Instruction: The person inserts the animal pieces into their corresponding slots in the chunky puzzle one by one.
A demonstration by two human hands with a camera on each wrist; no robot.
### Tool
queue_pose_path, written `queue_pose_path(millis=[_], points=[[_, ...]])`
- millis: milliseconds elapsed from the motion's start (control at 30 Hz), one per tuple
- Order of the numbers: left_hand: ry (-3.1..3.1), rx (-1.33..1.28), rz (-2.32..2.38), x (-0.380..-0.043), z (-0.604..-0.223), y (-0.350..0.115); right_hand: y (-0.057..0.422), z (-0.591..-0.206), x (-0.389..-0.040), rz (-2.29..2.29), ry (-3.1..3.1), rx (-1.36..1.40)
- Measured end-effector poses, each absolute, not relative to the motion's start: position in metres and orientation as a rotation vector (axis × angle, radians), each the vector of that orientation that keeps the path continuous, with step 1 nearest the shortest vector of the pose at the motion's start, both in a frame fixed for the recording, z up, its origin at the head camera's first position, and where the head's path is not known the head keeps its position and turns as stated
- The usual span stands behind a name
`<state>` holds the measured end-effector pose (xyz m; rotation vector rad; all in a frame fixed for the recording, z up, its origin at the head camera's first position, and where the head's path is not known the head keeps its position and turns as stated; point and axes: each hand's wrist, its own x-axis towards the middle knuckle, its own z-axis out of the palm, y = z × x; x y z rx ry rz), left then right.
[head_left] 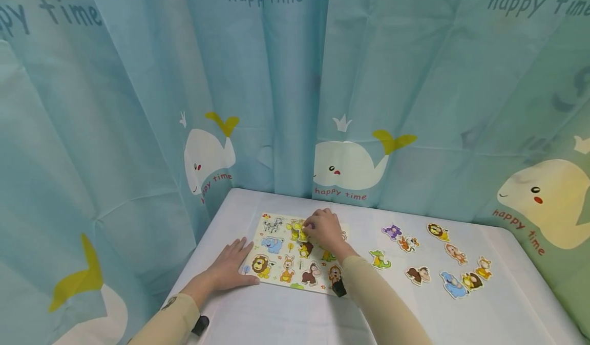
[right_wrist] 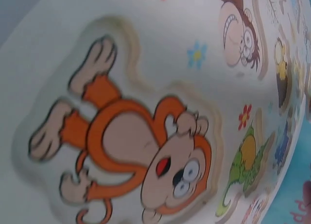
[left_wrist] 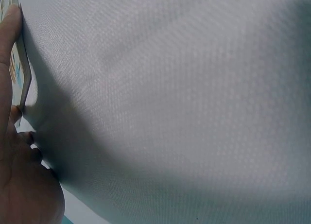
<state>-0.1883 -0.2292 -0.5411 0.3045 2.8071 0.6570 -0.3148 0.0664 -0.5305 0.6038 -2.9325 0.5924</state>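
A wooden animal puzzle board lies on the table with shallow recesses showing printed animals. Over its upper middle, my right hand pinches a yellow giraffe puzzle piece close to the giraffe picture; the fingertips partly cover the piece. My left hand lies at the board's left edge with its fingers stretched out and its thumb at the near left corner. In the left wrist view, the thumb rests against the board's edge. A recess with an orange monkey picture fills much of the right wrist view.
Several loose animal pieces lie right of the board, among them a crocodile, a gorilla, an elephant and a lion. The table has a white cover. A blue whale-print curtain hangs behind it.
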Motion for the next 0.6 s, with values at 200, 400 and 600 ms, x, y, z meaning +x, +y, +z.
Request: queue_pose_path(millis=[200,400,600], points=[[2.805,0.3,0.659,-0.188,-0.54,-0.228,0.059,-0.533,-0.313,0.607,-2.913,0.619],[2.806,0.293,0.655,-0.188,-0.54,-0.228,0.054,-0.533,-0.312,0.613,-2.878,0.615],[2.805,0.293,0.665,-0.188,-0.541,-0.228,0.05,-0.536,-0.312,0.602,-2.88,0.592]])
